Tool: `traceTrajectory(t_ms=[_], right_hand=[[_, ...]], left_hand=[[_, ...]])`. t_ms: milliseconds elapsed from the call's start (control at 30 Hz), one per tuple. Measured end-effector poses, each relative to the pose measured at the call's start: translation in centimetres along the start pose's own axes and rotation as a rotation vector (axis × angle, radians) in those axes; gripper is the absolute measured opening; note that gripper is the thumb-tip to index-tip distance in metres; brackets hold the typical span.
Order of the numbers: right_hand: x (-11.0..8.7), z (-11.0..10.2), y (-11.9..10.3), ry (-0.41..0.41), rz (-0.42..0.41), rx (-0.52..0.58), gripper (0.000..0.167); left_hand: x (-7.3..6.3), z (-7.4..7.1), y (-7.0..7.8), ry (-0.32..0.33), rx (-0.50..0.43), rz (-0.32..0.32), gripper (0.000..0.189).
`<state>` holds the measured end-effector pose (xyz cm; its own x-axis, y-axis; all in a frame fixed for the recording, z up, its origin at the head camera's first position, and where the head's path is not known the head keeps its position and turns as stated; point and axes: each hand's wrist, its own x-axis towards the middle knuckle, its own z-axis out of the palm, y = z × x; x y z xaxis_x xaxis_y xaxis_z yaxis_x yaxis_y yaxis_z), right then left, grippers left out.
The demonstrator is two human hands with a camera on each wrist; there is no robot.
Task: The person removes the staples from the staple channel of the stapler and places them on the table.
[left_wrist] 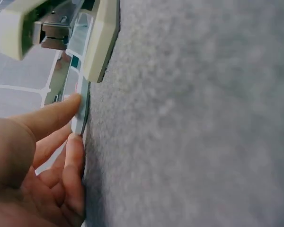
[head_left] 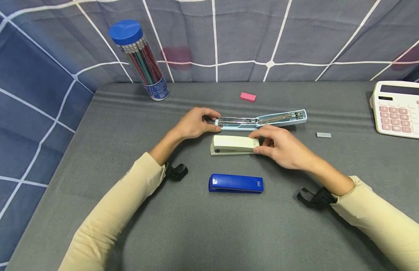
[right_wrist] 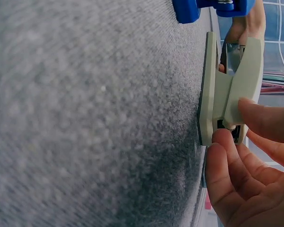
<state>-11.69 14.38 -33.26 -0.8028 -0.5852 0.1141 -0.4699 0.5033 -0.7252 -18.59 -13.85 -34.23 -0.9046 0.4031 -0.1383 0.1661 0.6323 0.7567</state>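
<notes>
A light blue stapler lies folded wide open on the grey table, its metal magazine exposed. At its left end, my left hand pinches the base between thumb and fingers, as the left wrist view shows on the base's tip. Just in front of it sits a cream stapler, closed and flat on the table. My right hand holds the right end of this cream stapler, with the thumb against its upper arm. Nearer to me lies a dark blue stapler, touched by neither hand.
Behind the staplers lies a pink eraser. A small strip of staples is to their right. A pencil tub with a blue lid stands back left, and a white and pink calculator lies far right. A checked cloth hangs behind.
</notes>
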Motion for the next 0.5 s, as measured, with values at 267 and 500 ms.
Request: traceTrajectory(t_ms=[267, 500], right_hand=[[0.0, 0.0, 0.0, -0.002, 0.036, 0.033, 0.029], [0.0, 0.1, 0.1, 0.001, 0.031, 0.030, 0.028]], left_hand=[[-3.0, -0.5, 0.2, -0.064, -0.258, -0.106, 0.035], [-5.4, -0.2, 0.5, -0.229, -0.261, -0.099, 0.037]])
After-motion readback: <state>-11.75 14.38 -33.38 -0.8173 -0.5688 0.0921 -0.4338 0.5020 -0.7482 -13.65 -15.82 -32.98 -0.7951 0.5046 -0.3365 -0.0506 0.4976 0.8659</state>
